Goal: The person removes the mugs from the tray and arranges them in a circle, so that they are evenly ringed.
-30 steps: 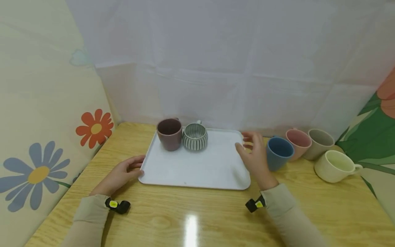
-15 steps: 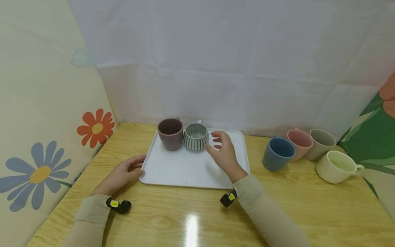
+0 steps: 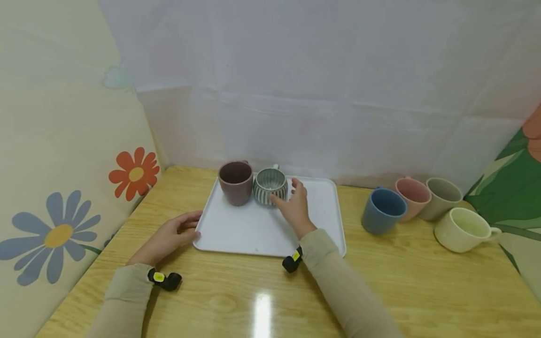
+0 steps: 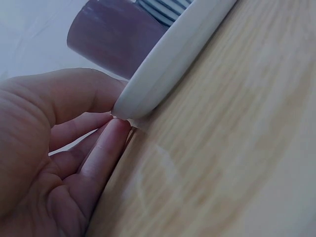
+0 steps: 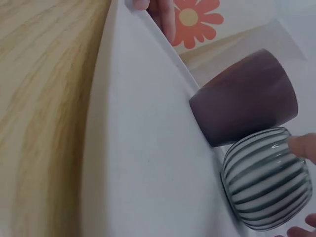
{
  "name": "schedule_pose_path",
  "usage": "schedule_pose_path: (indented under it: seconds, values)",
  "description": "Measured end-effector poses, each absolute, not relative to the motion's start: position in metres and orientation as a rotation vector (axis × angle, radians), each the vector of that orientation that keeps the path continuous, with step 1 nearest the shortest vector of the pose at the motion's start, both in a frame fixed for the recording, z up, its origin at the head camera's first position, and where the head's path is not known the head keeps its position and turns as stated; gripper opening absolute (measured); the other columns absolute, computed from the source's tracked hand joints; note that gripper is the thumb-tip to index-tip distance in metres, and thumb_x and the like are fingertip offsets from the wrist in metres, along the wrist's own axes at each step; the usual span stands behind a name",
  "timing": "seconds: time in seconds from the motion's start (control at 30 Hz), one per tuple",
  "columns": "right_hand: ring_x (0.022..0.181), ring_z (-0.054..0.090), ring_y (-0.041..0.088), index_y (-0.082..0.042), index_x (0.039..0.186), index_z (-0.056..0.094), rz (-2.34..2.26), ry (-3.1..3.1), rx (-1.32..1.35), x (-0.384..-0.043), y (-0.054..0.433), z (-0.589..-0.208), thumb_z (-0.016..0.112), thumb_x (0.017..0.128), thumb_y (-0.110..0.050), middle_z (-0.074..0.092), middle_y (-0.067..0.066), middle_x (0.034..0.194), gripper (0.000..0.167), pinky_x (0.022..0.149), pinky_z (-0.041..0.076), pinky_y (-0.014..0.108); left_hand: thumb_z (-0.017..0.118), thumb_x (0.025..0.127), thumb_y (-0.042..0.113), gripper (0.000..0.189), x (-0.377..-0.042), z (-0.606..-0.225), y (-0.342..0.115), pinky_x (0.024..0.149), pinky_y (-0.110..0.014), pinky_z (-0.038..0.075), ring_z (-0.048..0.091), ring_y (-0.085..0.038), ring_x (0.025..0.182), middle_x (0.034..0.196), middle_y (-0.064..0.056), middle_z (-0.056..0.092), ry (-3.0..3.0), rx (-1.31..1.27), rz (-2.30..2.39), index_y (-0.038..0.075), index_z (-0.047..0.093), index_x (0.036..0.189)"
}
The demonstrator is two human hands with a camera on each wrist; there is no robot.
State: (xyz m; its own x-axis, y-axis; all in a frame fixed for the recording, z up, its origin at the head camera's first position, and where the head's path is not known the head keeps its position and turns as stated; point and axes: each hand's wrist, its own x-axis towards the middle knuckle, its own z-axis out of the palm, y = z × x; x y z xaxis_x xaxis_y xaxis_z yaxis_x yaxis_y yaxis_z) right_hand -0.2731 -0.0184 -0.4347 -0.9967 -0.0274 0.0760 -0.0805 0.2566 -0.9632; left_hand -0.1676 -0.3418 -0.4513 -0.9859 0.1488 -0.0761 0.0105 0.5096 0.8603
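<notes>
A white tray point(image 3: 236, 230) lies on the wooden table. Near its back left, a plum-coloured mug point(image 3: 236, 188) and a round grey-green striped mug point(image 3: 267, 191) stand upright, side by side. My left hand point(image 3: 171, 237) holds the tray's left rim, with thumb and fingers at the edge in the left wrist view. Around the front right of the striped mug, my right hand point(image 3: 296, 209) is spread. Its thumb overlaps the mug in the head view, while its fingertips point(image 5: 302, 232) appear a little apart from it in the right wrist view.
On the table right of the tray stand a blue mug point(image 3: 382, 213), a pink mug point(image 3: 413, 199), a grey mug point(image 3: 441, 199) and a cream mug point(image 3: 458, 232) with its handle to the right. A pale cloth point(image 3: 270, 94) hangs behind the table.
My right hand has moved left from the tray's right edge, across the tray, to the striped mug. The left hand has stayed at the tray's left rim.
</notes>
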Motion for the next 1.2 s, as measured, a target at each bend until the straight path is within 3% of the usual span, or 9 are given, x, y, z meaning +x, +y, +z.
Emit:
schedule_pose_path:
  seconds: [0.33,1.2]
  values:
    - [0.141,0.040,0.034,-0.005,0.157,0.027,1.855,-2.536,0.183,-0.287,-0.028,-0.441,0.090,0.078,-0.028,0.038,0.020,0.153,0.104,0.115,0.033,0.049,0.068,0.099,0.017,0.062,-0.168,-0.450,-0.342,0.090,-0.014,0.045,0.051,-0.036,0.130,0.150,-0.021,0.048,2.601,0.141,1.488,0.000,0.041,0.153]
    - [0.128,0.054,0.029,-0.012,0.150,0.046,1.772,-2.558,0.151,-0.285,-0.020,-0.441,0.093,0.073,-0.030,0.055,0.009,0.143,0.092,0.108,0.043,0.047,0.068,0.099,0.019,0.063,-0.168,-0.452,-0.342,0.090,-0.014,0.045,0.051,-0.036,0.130,0.150,-0.021,0.048,2.603,0.142,1.482,0.000,0.041,0.153]
